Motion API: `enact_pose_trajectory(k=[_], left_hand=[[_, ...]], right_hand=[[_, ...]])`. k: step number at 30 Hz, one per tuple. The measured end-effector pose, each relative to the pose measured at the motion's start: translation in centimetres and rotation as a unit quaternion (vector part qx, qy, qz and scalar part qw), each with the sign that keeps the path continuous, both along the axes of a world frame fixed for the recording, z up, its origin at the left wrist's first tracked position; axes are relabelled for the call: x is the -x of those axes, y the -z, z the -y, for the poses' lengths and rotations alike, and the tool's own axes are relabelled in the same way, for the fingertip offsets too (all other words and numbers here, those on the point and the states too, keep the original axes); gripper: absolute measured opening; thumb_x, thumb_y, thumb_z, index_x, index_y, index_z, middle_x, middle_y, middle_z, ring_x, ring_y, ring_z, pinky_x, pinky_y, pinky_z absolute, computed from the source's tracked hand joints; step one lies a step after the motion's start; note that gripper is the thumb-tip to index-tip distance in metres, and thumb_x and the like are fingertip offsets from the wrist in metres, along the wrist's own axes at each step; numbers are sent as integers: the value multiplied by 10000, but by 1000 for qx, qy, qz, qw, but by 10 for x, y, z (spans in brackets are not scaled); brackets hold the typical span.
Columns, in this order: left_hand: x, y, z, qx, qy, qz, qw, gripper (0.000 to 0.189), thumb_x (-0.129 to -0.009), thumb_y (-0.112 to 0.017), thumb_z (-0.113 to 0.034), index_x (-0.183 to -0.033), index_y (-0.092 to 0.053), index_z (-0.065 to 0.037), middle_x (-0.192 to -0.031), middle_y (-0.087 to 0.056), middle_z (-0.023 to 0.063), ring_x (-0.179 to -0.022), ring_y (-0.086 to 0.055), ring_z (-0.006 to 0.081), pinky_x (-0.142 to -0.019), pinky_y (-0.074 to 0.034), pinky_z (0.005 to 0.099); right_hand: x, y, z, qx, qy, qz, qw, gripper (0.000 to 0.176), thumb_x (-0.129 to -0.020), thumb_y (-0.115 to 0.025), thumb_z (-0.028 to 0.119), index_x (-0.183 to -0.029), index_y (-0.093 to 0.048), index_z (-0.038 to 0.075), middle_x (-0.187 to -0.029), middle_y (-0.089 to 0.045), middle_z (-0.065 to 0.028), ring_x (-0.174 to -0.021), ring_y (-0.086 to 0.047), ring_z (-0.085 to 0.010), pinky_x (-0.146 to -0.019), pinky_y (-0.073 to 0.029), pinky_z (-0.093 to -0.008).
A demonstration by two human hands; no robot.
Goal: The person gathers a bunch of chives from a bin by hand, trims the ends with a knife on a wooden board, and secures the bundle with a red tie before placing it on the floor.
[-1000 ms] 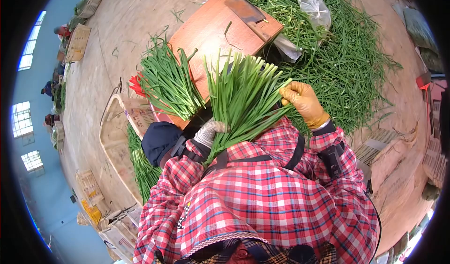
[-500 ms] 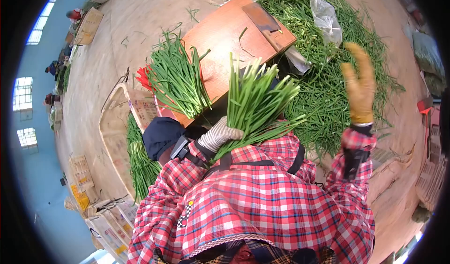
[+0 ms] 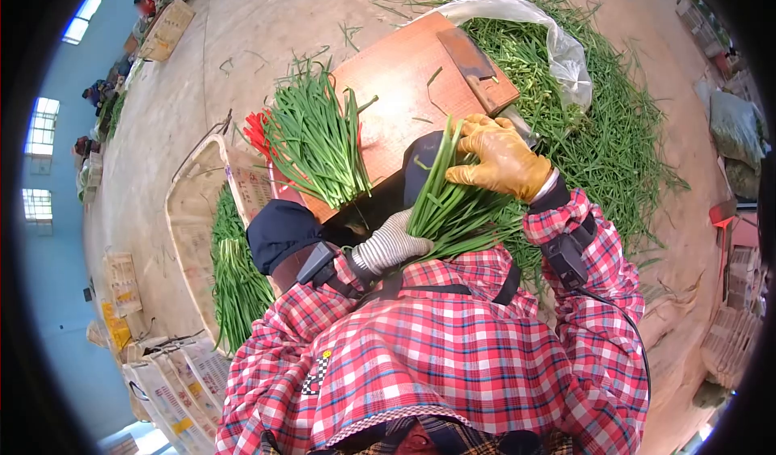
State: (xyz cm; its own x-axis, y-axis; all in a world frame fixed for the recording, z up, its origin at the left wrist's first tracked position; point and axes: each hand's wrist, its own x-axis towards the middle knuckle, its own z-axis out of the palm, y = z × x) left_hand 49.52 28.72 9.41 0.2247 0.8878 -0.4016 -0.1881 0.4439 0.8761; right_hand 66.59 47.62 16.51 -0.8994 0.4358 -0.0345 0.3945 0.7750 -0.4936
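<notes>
My left hand (image 3: 394, 245), in a striped knit glove, is closed round a bunch of green garlic chives (image 3: 457, 216) held against my front. The pale cut ends point up, away from me. My right hand (image 3: 503, 160), in a yellow-brown rubber glove, is at the upper part of this bunch, its fingers and thumb bent round the stalks; the fingertips are partly hidden. Another bundle of chives (image 3: 315, 136) lies on the left side of an orange-brown board (image 3: 396, 67), beside red strips (image 3: 257, 134).
A large heap of loose chives (image 3: 614, 148) covers the floor at right, with a clear plastic sheet (image 3: 570, 59) over part of it. At left stands a basket (image 3: 182, 212) with more chives (image 3: 238, 285). A dark metal piece (image 3: 469, 55) sits on the board.
My right hand has come in from the far right, above the heap, to the bunch. The bunch now looks narrower at its top. My left hand keeps its grip.
</notes>
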Motion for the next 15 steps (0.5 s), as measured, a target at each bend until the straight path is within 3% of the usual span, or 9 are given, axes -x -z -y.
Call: enact_pose_trajectory(k=[1, 5, 9, 12, 15], left_hand=[[0, 1, 0, -6, 5, -8, 1000, 526, -750, -633, 12, -1259, -501, 1, -1081, -606, 40, -976, -553, 124, -887, -467, 278], [-2, -1, -3, -25, 17, -38, 999, 513, -756, -642, -15, -1249, -503, 1, -1084, -607, 36, -982, -550, 122, -894, -460, 278], [0, 2, -4, -5, 12, -15, 1000, 490, -762, -649, -51, -1231, -515, -7, -1094, -612, 32, -974, -553, 118, -881, -459, 280], [1, -1, -6, 8, 5, 7, 1000, 496, -770, -645, -56, -1243, -507, -1, -1123, -612, 42, -988, -555, 125, -897, -452, 281], [2, 4, -5, 18, 8, 13, 1000, 533, -777, -631, -52, -1285, -477, -3, -1166, -592, 51, -1039, -535, 135, -930, -435, 283]], right_hand=[[0, 0, 4, -5, 10, -23, 1000, 382, -745, -683, 388, -978, -707, 86, -1177, -597, -120, -1204, -462, -322, -1009, -296, -482], [0, 8, 9, -61, 32, 34, 997, 328, -774, -672, 327, -1025, -680, 118, -1111, -626, -81, -1203, -469, -329, -1005, -281, -515], [-5, 17, 20, -32, 116, -104, 987, 260, -801, -651, 221, -1033, -644, 102, -1087, -624, -70, -1198, -475, -330, -1007, -270, -505], [0, 28, 24, -114, 190, -170, 960, 325, -796, -641, 226, -1068, -613, 51, -1127, -611, -88, -1197, -471, -326, -996, -280, -537], [3, 28, 28, -219, 205, -132, 945, 372, -768, -656, 128, -1129, -573, 94, -1153, -594, -44, -1222, -466, -283, -1036, -246, -479]])
